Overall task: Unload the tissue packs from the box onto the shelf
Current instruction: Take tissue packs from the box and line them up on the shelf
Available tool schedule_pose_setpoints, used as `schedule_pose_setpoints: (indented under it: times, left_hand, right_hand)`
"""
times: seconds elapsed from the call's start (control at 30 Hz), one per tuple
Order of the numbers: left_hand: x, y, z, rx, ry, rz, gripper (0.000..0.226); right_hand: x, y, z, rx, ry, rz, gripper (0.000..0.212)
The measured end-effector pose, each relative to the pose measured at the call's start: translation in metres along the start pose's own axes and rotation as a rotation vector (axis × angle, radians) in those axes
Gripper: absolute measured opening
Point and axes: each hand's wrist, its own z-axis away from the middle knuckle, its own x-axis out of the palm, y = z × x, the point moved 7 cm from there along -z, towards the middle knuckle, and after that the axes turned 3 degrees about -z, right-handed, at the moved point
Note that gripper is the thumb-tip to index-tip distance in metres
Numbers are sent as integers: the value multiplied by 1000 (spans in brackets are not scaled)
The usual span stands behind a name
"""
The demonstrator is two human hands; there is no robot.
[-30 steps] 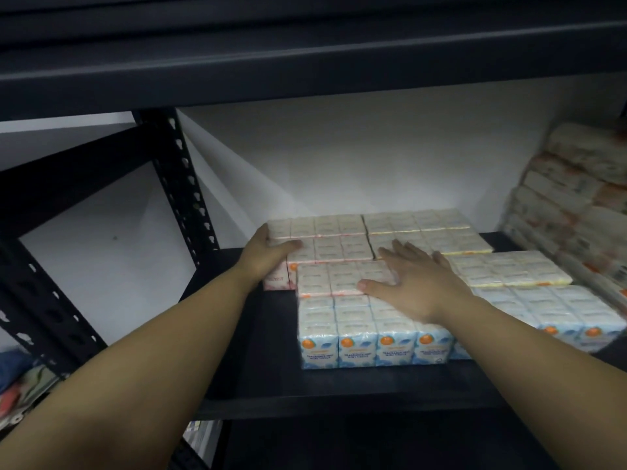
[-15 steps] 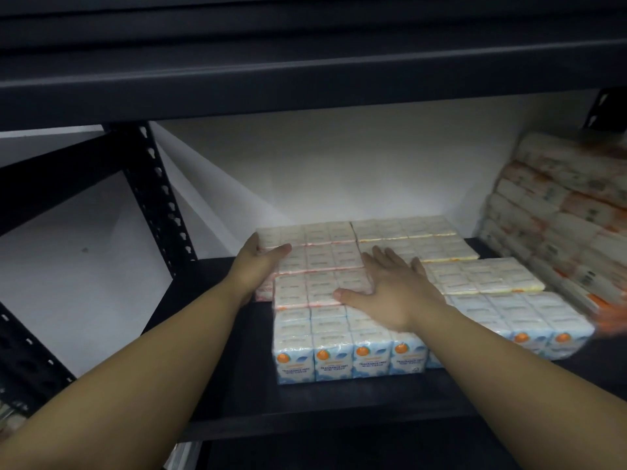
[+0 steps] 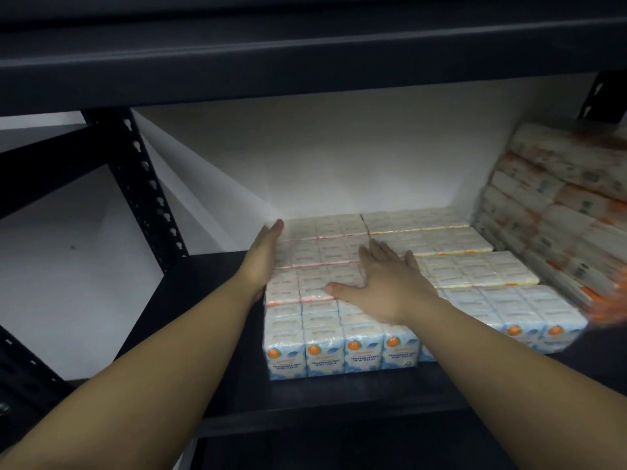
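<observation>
Right now the tissue packs lie flat on the shelf, two columns running from the front edge back to the white wall, the blue-fronted ones nearest, pink- and yellow-edged ones behind. The left column sits slightly crooked against the right one, with the front blue pack standing a little forward of its neighbour. The left hand is laid edge-on, fingers straight, against the outer side of the pink-edged packs; the right hand is spread flat, palm down, on top of the same column, thumb out toward the left. Neither grips anything.

By my reading this is squaring-up, not placing. To do it well, press sideways with the left palm low on the packs' side, so they slide rather than tip, and keep the right hand light: just enough weight to stop the soft wrapping from buckling or a pack riding up over the next. Push until the columns touch along their whole length, then nudge the front blue pack back level with the row. A blurred stack of wrapped packs leans at the right end, so push no harder that way than needed. The box is not in view.
</observation>
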Motion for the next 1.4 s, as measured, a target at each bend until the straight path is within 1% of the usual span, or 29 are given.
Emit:
schedule_pose_setpoints:
  times: [0.07,0.27,0.33,0.47,0.53,0.73,0.97,1.17,1.27,1.4]
  left_hand:
    - [7,1,7,-59,-10,80,84]
    - [3,7,12,-23,32,71,88]
    - [-1,3,15,-7,34,32,86]
    - [2,-8,27,43,-23,-51,70]
    - [0,-7,27,102,2,-77,64]
    - [10,1,27,154,-20,-50,68]
    - [12,2,30,135,-37,-79,64]
    - [12,9,53,111,-56,-280,61]
    - [15,9,69,152,-57,-336,54]
    - [21,11,88,201,-36,-488,57]
  right_hand:
    - [0,1,-1,6,-3,7,126]
    - [0,0,-1,7,4,14,126]
    - [-1,0,0,5,10,8,125]
    - [-1,-2,1,-16,3,7,121]
    - [-1,-3,2,-19,-4,21,119]
    - [-2,-4,2,-14,-8,29,117]
    - [0,-2,-4,-7,10,40,120]
    - [-2,-1,-2,-2,16,31,120]
    - [-5,-3,1,-4,35,-17,117]
    - [-10,-2,5,-7,79,-122,112]
